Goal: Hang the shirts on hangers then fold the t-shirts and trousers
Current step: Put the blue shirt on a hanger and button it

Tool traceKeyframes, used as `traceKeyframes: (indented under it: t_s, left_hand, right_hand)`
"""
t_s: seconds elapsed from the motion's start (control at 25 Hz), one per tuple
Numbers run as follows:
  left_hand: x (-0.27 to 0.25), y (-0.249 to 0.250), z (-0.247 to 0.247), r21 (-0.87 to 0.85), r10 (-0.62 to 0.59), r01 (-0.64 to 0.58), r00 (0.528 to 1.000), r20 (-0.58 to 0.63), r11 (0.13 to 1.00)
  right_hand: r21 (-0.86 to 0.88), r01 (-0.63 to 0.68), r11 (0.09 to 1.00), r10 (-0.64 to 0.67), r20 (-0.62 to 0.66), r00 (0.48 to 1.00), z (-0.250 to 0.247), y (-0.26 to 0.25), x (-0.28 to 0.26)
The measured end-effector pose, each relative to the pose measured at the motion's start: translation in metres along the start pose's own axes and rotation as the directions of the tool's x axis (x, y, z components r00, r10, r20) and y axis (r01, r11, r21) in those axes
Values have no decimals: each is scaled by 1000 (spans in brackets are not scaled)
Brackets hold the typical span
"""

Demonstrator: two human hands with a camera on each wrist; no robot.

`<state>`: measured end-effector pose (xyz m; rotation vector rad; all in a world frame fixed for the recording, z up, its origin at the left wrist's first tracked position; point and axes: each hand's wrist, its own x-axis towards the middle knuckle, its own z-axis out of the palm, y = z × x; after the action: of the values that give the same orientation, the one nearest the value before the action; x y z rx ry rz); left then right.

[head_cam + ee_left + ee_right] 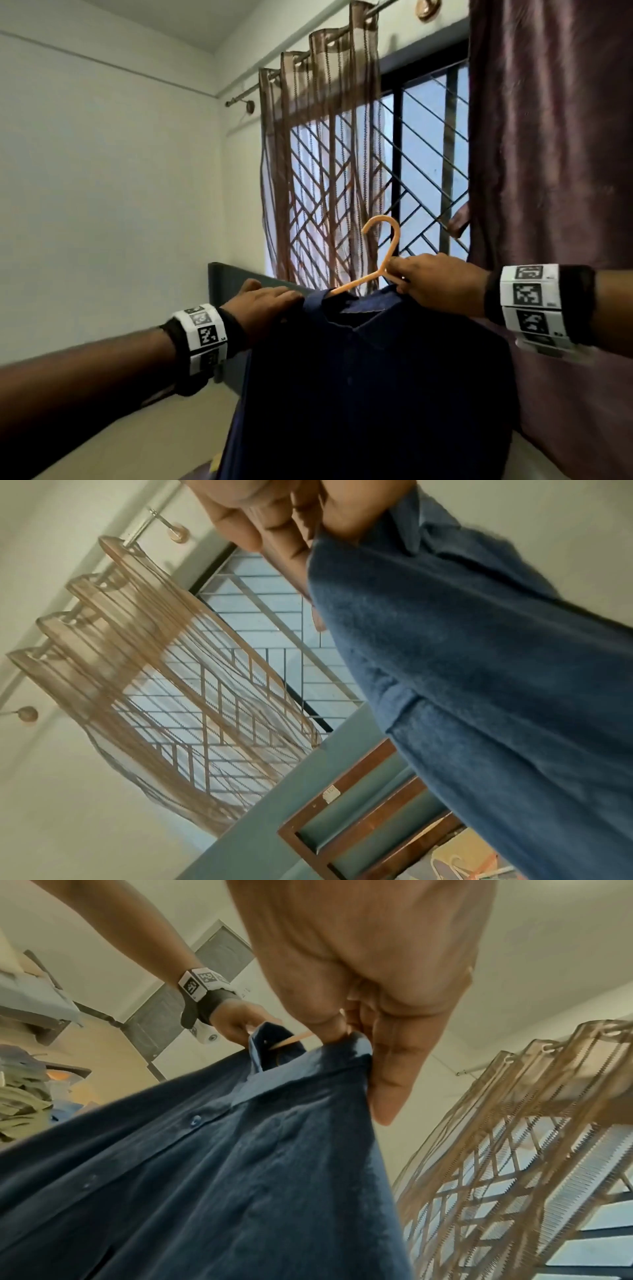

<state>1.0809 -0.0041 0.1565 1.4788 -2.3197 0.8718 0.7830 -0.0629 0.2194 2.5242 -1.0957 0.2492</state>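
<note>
Navy shirt (370, 387) on orange hanger (382, 255) | right hand (442, 284) fingers pinch collar and hanger | left hand (263, 310) fingers grip shoulder

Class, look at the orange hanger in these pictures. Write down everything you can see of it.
The hanger is thin, orange and looks like plastic. Its open hook points up, free of any rail, in front of the window. The neck slants down to the right hand, which pinches it at the base. One arm runs down-left into the collar of the dark blue shirt, which hides the rest. The left hand holds the shirt's shoulder, not the hanger.
</note>
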Motion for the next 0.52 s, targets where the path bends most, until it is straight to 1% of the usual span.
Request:
traceKeyframes:
  t_s: [0.04, 0.08, 0.16, 0.24, 0.36, 0.44, 0.52]
  left_hand:
    - [16, 1, 12, -63, -33, 40, 994, 108, 997]
    - [31, 3, 21, -128, -78, 105, 977, 200, 986]
    - [58, 5, 37, -187, -150, 209, 946, 286, 960]
    - [79, 4, 51, -198, -153, 214, 947, 282, 957]
    - [97, -3, 78, -284, -153, 237, 945, 288, 929]
    - [111, -4, 102, -348, -139, 234, 951, 276, 908]
    - [128, 5, 128, -420, -138, 236, 958, 250, 876]
  right_hand:
    - [-10, -3, 1000, 3, 17, 1000, 6, 9, 4]
    - [-35, -15, 999, 16, 20, 1000, 15, 20, 11]
    - [-82, -61, 995, 64, 35, 997, 27, 43, 25]
    - [-67, -128, 990, 131, 46, 990, 32, 69, 36]
    - [-55, -206, 977, 209, 64, 976, 39, 99, 44]
    - [-89, -246, 965, 251, 55, 966, 46, 107, 46]
    - [-59, -327, 943, 330, 35, 943, 59, 112, 46]
